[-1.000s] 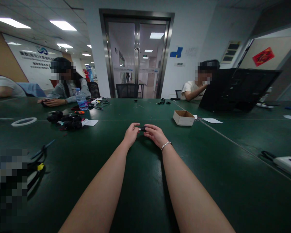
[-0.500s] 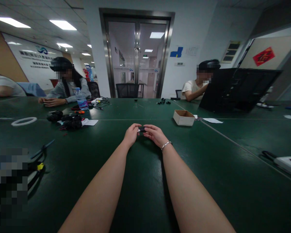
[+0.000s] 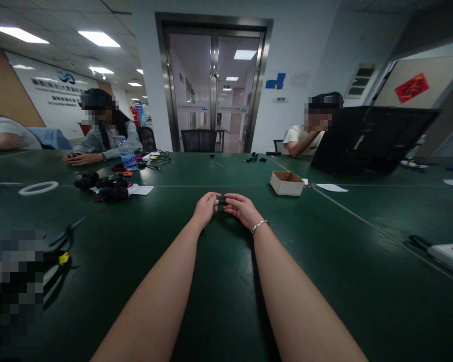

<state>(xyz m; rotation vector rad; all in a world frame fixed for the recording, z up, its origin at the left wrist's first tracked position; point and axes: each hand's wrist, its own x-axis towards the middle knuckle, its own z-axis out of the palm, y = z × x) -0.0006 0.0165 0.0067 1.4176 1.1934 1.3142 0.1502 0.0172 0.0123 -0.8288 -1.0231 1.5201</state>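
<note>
Above the green table, my left hand (image 3: pixel 204 209) and my right hand (image 3: pixel 242 208) meet at a small black piece with a silver end (image 3: pixel 221 200). It is too small to name surely. The fingers of my left hand are closed round its silver end. The black end is pinched between the thumb and fingers of my right hand, which has a silver bracelet (image 3: pixel 259 225) at its wrist. Fingertips cover part of both ends.
A small open cardboard box (image 3: pixel 287 184) stands right of my hands. To the left lie black cable bundles (image 3: pixel 111 188), a white ring (image 3: pixel 38 188) and a water bottle (image 3: pixel 127 155). A large black screen (image 3: pixel 373 141) stands at right. Other people sit across the table (image 3: pixel 189 171).
Both my hands keep their hold on the small black piece, almost unmoved. Across the table, the person at right has shifted a hand slightly near the head.
</note>
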